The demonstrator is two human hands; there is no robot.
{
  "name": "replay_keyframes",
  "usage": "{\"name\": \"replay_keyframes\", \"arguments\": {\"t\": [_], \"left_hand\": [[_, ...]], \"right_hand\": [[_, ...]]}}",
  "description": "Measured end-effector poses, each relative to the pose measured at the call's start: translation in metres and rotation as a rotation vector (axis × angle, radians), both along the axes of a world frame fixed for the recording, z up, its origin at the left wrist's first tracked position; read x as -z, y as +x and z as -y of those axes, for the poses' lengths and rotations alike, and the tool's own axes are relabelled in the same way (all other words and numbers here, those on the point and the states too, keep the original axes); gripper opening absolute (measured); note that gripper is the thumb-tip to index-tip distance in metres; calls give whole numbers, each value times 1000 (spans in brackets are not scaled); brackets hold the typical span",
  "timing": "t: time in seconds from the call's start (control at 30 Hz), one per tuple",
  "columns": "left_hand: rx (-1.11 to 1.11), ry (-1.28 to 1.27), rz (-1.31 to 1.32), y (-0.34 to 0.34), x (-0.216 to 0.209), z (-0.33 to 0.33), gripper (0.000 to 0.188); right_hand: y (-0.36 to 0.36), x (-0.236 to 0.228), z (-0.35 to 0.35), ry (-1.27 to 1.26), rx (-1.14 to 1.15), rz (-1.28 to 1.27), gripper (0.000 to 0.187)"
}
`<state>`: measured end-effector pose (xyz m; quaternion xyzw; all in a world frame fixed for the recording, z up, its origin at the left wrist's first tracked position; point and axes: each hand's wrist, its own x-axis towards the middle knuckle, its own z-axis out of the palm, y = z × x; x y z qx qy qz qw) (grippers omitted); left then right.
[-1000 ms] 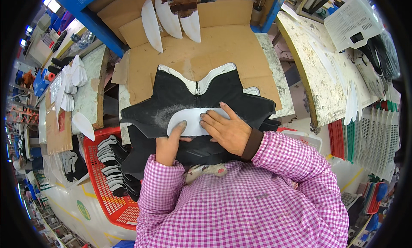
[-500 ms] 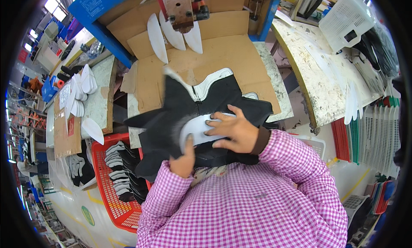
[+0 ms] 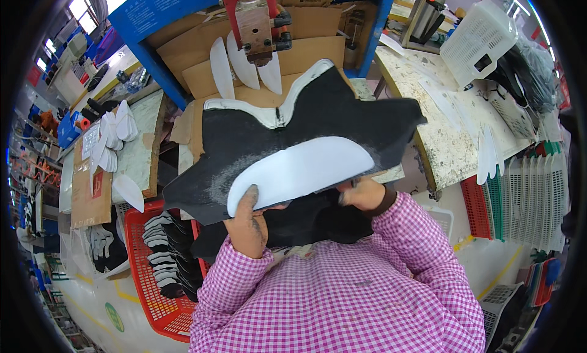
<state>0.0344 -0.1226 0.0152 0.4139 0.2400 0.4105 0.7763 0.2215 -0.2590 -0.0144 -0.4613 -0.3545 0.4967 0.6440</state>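
A black fabric piece (image 3: 342, 108) with a white-trimmed, notched far edge is held up in front of me, tilted. On it lies a white half-moon-shaped piece (image 3: 299, 169), flat along the near edge. My left hand (image 3: 247, 227) grips the near left edge, its thumb pressed on the white piece's left end and its fingers hidden underneath. At the near right edge my right hand (image 3: 365, 194) is closed on the black piece, its fingers curled and partly hidden. Beneath, close to my body, more black fabric (image 3: 312, 221) shows.
A red-and-metal machine head (image 3: 254, 29) hangs beyond, inside a blue frame (image 3: 147, 23). Several white half-moon pieces (image 3: 221, 69) lean on cardboard there. A red basket (image 3: 153, 292) of black-and-white pieces stands at left. A worn white table (image 3: 452, 151) is at right.
The black piece has been raised and turned, with the white piece now fully in sight. My right hand has moved off the white piece's top to the near right edge.
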Motion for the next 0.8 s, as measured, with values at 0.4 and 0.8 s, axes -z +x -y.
{"name": "replay_keyframes", "arguments": {"t": [0.4,0.8], "left_hand": [[437,391,-429,2,18,-20,59],[67,544,-446,11,37,16,31]], "right_hand": [[19,-16,-3,148,595,-543,34],[-36,2,-12,-45,665,361,20]]}}
